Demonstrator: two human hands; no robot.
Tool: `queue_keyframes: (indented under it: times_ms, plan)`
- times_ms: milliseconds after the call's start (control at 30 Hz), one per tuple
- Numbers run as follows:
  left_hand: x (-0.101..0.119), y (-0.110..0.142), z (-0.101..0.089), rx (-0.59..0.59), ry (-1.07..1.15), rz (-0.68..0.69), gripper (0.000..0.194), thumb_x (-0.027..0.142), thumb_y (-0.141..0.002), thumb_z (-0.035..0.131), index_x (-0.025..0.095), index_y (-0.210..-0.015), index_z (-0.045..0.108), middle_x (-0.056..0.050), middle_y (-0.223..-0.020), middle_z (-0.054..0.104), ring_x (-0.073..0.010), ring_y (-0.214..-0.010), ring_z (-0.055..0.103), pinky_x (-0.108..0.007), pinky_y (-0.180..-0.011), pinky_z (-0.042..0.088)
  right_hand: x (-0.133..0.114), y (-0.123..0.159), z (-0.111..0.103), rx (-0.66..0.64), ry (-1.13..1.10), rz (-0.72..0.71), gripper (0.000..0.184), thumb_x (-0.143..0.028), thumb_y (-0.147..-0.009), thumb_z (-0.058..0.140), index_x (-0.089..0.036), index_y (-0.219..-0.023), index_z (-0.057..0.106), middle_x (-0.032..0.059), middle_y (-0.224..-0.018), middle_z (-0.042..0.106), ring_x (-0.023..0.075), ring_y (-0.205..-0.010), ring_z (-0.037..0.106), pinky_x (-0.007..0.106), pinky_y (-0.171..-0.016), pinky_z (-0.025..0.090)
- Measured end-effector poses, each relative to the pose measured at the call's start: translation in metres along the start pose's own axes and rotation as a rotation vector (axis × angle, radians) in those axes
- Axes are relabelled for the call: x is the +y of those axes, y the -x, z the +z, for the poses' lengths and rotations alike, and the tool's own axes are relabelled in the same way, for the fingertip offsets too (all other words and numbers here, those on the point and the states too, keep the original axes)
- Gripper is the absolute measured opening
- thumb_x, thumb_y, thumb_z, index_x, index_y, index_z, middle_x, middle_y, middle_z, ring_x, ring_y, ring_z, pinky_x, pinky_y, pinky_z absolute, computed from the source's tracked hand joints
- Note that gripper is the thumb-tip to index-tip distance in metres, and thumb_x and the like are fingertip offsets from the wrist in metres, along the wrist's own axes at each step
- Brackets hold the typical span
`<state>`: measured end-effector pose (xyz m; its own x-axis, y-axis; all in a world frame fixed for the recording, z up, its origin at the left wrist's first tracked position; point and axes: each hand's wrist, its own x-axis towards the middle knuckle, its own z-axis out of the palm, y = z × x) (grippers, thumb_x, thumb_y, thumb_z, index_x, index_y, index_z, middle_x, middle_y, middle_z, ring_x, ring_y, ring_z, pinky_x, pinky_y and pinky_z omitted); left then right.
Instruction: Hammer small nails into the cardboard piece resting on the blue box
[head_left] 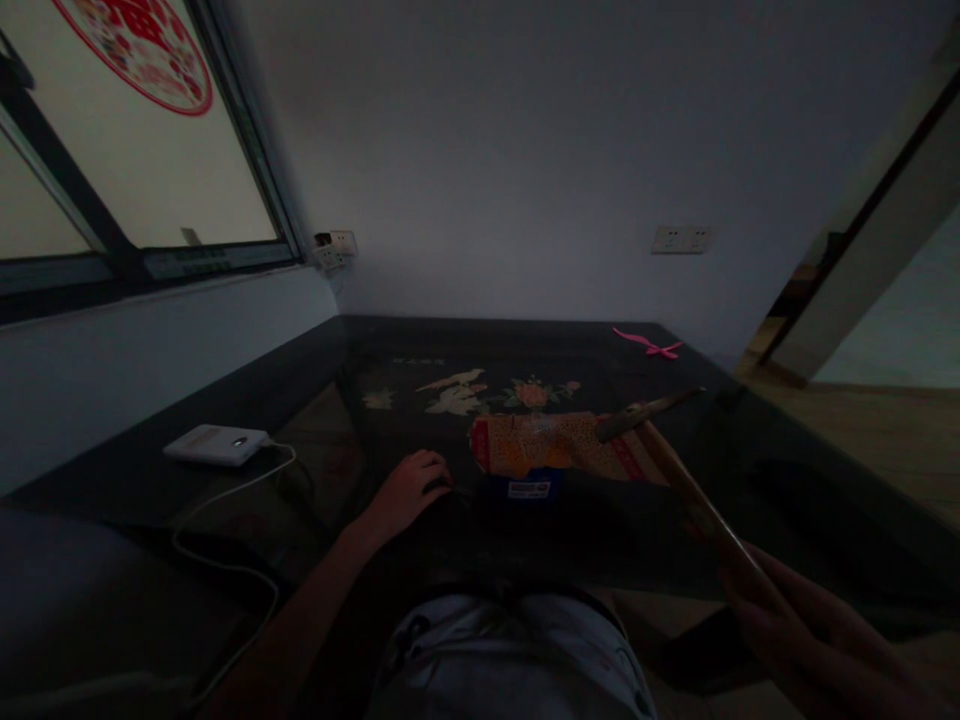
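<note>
Dark tabletop (765, 430), hammer (701, 505) held in right hand (810, 625)

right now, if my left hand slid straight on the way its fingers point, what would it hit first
Probably the near-left end of the patterned packet, just right of the left hand; depth is unclear, so it might just slip past.

A white power bank (214, 445) with a cable (229, 568) plugged in is seen at left; a pink strip (651, 345) is laid far right, near wall sockets (681, 239).
</note>
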<state>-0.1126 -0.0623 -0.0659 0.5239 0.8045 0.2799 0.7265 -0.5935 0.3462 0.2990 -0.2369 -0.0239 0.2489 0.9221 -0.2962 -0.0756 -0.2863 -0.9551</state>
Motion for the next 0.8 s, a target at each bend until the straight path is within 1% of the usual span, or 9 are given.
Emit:
queue_keyframes:
  times_ms: [100,267,400,500,633,700,800]
  plan:
    - [-0.002,-0.007,-0.005,-0.081,-0.021,0.022,0.011,0.025,-0.085,0.055,0.019,-0.090,0.063,-0.005,-0.101,0.059,-0.0193,-0.098,0.052,-0.034,-0.088,0.042,-0.004,-0.003,0.000,-0.018,0.093,-0.086,0.068,-0.044,-0.062,0.075,-0.026,-0.126,0.059,0.0072,-0.137,0.052,0.0319,-0.125,0.044,0.028,-0.090,0.050]
    - [-0.009,-0.019,-0.015,-0.179,-0.012,0.073,0.017,0.032,-0.083,0.058,0.019,-0.093,0.062,-0.006,-0.101,0.059,-0.0204,-0.099,0.052,-0.034,-0.088,0.040,-0.013,0.003,0.010,-0.031,0.158,-0.132,0.061,-0.045,-0.066,0.072,-0.024,-0.123,0.062,0.0083,-0.128,0.060,0.0322,-0.117,0.054,0.030,-0.083,0.055]
    - [-0.011,-0.026,-0.022,-0.229,0.030,0.064,0.020,0.035,-0.081,0.060,0.020,-0.093,0.062,-0.005,-0.101,0.060,-0.0201,-0.098,0.053,-0.033,-0.090,0.038,-0.021,0.010,0.019,-0.035,0.149,-0.167,0.054,-0.042,-0.071,0.069,-0.024,-0.122,0.063,0.0086,-0.123,0.064,0.0313,-0.117,0.055,0.033,-0.086,0.054]
    - [-0.012,-0.029,-0.022,-0.251,0.054,0.046,0.023,0.037,-0.081,0.060,0.019,-0.094,0.062,-0.004,-0.099,0.060,-0.0193,-0.096,0.053,-0.031,-0.089,0.038,-0.023,0.011,0.022,-0.045,0.130,-0.170,0.055,-0.043,-0.069,0.070,-0.023,-0.119,0.064,0.0096,-0.122,0.064,0.0315,-0.119,0.053,0.034,-0.089,0.052]
    - [-0.013,-0.027,-0.020,-0.231,0.099,0.048,0.021,0.038,-0.081,0.059,0.018,-0.088,0.062,-0.003,-0.094,0.060,-0.0184,-0.092,0.054,-0.031,-0.086,0.039,-0.020,0.010,0.021,-0.024,0.071,-0.118,0.054,-0.044,-0.067,0.072,-0.026,-0.118,0.065,0.0076,-0.129,0.060,0.0303,-0.122,0.049,0.034,-0.092,0.049]
    - [-0.012,-0.025,-0.022,-0.190,0.172,0.032,0.020,0.037,-0.082,0.057,0.018,-0.086,0.061,-0.003,-0.091,0.061,-0.0170,-0.089,0.056,-0.029,-0.082,0.041,-0.019,0.010,0.020,-0.029,0.083,-0.092,0.057,-0.045,-0.066,0.072,-0.026,-0.119,0.064,0.0080,-0.130,0.059,0.0316,-0.121,0.050,0.034,-0.090,0.050]
    - [-0.012,-0.022,-0.029,-0.107,0.275,-0.043,0.021,0.037,-0.082,0.056,0.017,-0.086,0.061,-0.002,-0.087,0.063,-0.0159,-0.082,0.058,-0.027,-0.077,0.044,-0.021,0.012,0.021,-0.009,0.077,-0.074,0.058,-0.046,-0.065,0.073,-0.026,-0.118,0.065,0.0086,-0.127,0.061,0.0320,-0.119,0.052,0.034,-0.091,0.050]
